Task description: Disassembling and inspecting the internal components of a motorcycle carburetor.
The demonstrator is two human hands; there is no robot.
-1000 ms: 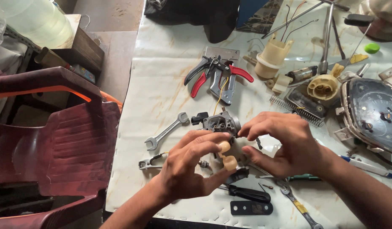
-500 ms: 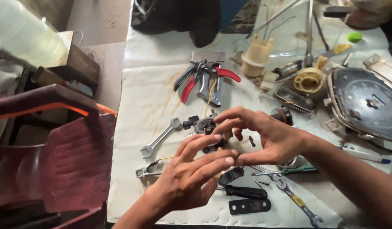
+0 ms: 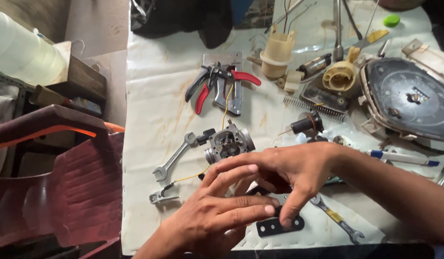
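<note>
the left hand (image 3: 217, 220) lies with fingers stretched flat and together, holding nothing that shows, its fingertips meeting the right hand (image 3: 289, 175) over the white sheet (image 3: 150, 96). the right hand curls down with its thumb pressing near a flat black plate (image 3: 274, 225); whether it pinches a small part underneath is hidden, so i cannot tell. the grey metal carburettor (image 3: 229, 142) sits just beyond both hands, near the middle of the sheet, open face up. its long axis seems to run from lower left to upper right, round throat toward the right. a judgement: working well here means keeping small parts low over the sheet, fingertips close, so nothing rolls among the open-end spanner (image 3: 174, 156), the red-handled pliers (image 3: 217, 81) and the loose spring (image 3: 315, 106).
</note>
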